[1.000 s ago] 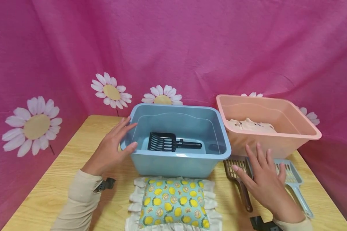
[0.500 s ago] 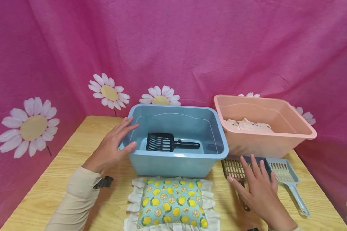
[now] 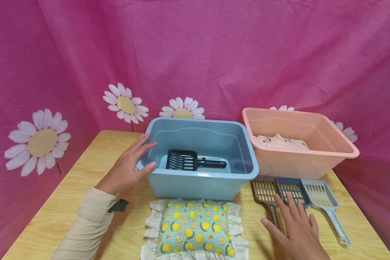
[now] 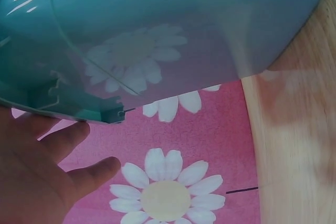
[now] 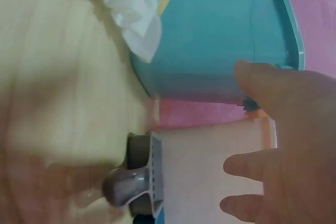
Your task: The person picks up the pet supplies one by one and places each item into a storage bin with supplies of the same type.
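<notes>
My left hand (image 3: 126,168) is at the left rim of a blue plastic bin (image 3: 198,186), fingers spread; contact with the rim is unclear. Inside that bin lies a black slotted litter scoop (image 3: 182,160). To the right, my right hand (image 3: 297,231) has its fingers extended over a row of litter scoops and holds nothing. The row has a brown scoop (image 3: 264,191), a dark blue scoop (image 3: 305,193) and a light grey-blue scoop (image 3: 336,220). The dark blue one's handle is hidden behind the hand. In the right wrist view, the brown scoop (image 5: 126,184) shows handle-on below the fingers.
A pink bin (image 3: 289,164) stands right of the blue one, holding a pale patterned cloth item (image 3: 282,142). A lemon-print cushion (image 3: 195,227) with white ruffles lies on the wooden table (image 3: 52,216) in front. Magenta daisy fabric (image 3: 195,47) hangs behind.
My right hand has drawn back toward the table's front edge, uncovering more of the scoops. The left hand stays at the blue bin's rim.
</notes>
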A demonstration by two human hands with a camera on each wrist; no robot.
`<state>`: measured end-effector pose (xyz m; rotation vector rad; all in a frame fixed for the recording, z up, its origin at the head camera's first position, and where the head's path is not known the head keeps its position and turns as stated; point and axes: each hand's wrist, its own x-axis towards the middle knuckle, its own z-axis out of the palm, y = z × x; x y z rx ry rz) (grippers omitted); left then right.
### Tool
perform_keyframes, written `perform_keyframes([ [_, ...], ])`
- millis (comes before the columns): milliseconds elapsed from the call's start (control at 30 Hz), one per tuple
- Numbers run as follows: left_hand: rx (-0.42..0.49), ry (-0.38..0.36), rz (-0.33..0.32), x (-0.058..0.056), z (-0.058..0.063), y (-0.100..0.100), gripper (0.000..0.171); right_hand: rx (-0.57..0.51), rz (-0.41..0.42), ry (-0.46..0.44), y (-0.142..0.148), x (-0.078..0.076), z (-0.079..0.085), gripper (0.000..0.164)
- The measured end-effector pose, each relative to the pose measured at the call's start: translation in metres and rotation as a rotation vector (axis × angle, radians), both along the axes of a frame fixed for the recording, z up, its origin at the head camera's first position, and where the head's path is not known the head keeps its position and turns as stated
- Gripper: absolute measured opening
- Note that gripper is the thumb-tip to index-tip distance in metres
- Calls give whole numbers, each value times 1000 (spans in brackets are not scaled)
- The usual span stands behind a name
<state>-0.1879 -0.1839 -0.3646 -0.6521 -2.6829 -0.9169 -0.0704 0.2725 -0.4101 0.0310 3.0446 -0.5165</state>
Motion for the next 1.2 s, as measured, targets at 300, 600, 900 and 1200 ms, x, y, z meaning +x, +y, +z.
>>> perform_keyframes([
  [300, 7, -13, -2, -1, -3, 0, 69, 32, 1, 23, 7, 7, -16, 92],
  [600, 9, -55, 35, 3, -1, 1, 86, 45, 4, -59, 3, 3, -18, 96],
  [900, -18, -31, 38, 0, -1, 4, 88, -13, 28, -31, 5, 1, -21, 91],
  [1200, -4, -55, 44, 2, -2, 2, 87, -41, -4, 18, 6, 1, -28, 82],
])
